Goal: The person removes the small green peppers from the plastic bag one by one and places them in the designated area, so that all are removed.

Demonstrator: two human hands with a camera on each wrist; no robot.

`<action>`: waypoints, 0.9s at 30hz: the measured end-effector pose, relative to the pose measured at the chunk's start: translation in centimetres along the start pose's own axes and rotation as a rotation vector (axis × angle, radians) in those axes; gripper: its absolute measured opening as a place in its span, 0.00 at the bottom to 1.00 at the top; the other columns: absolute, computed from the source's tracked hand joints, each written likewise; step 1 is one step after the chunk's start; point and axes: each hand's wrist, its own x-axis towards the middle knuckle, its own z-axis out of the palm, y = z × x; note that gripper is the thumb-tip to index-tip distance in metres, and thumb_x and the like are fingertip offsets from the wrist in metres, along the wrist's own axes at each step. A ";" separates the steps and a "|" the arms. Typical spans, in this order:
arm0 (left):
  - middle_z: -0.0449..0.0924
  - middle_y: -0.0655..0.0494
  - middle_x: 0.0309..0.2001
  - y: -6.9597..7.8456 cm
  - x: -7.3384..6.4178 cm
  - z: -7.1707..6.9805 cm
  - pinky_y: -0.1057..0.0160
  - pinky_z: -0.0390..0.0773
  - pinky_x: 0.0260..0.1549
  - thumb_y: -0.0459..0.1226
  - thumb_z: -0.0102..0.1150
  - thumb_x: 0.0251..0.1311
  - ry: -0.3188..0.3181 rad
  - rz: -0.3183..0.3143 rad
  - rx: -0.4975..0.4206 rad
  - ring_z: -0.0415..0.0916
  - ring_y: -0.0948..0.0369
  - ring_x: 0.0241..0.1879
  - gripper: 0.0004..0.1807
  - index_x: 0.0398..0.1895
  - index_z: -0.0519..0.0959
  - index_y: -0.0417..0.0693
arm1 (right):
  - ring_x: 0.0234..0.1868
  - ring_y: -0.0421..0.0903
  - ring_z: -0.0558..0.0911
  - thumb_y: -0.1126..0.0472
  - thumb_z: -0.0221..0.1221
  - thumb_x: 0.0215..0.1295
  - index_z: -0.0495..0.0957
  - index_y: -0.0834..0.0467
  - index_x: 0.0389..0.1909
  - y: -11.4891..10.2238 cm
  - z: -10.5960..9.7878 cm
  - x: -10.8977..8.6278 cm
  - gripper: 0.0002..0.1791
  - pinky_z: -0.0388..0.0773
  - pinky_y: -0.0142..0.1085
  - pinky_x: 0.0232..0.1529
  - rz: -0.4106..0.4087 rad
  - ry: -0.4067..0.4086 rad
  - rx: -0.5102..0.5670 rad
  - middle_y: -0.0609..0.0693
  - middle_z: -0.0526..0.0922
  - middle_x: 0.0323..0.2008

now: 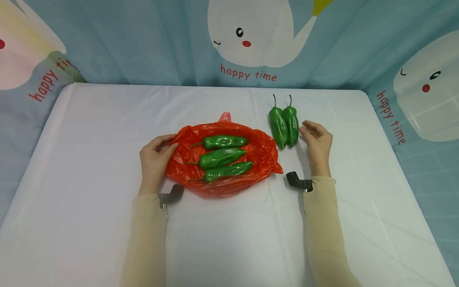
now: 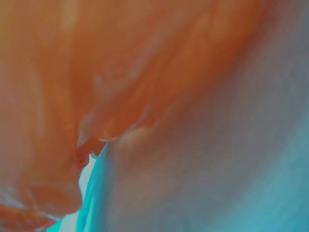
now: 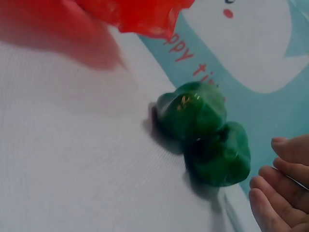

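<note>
My left hand pinches the left rim of a red plastic bag between thumb and fingers. Spread open on the table, the bag holds three green peppers lying crosswise, stems to the left. Its film fills much of the left wrist view, orange and blurred. Just right of the bag lie two more green peppers, one beside the other, stems toward the far edge. My right hand is beside the right one, fingers loosely bent with nothing in them; the right wrist view shows a gap between fingers and peppers.
A white cloth covers the table. Behind its far edge hangs a blue curtain with whale prints, which also runs along both sides. A small dark camera sticks out from the right sleeve, another from the left.
</note>
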 end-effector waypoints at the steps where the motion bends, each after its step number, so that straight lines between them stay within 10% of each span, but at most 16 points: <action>1: 0.80 0.48 0.48 0.0 0.0 0.0 0.70 0.78 0.46 0.35 0.62 0.60 0.000 -0.001 -0.001 0.81 0.57 0.44 0.16 0.52 0.80 0.44 | 0.40 0.38 0.81 0.70 0.63 0.58 0.78 0.69 0.48 -0.1 0.0 0.0 0.16 0.76 0.25 0.45 -0.013 0.001 -0.004 0.57 0.82 0.46; 27: 0.80 0.48 0.48 -0.1 0.1 0.0 0.70 0.78 0.46 0.36 0.62 0.59 -0.003 -0.008 0.001 0.80 0.56 0.45 0.16 0.52 0.80 0.44 | 0.39 0.42 0.81 0.70 0.65 0.56 0.82 0.66 0.43 -4.3 2.6 -2.8 0.12 0.78 0.27 0.44 -0.131 -0.241 0.136 0.48 0.84 0.38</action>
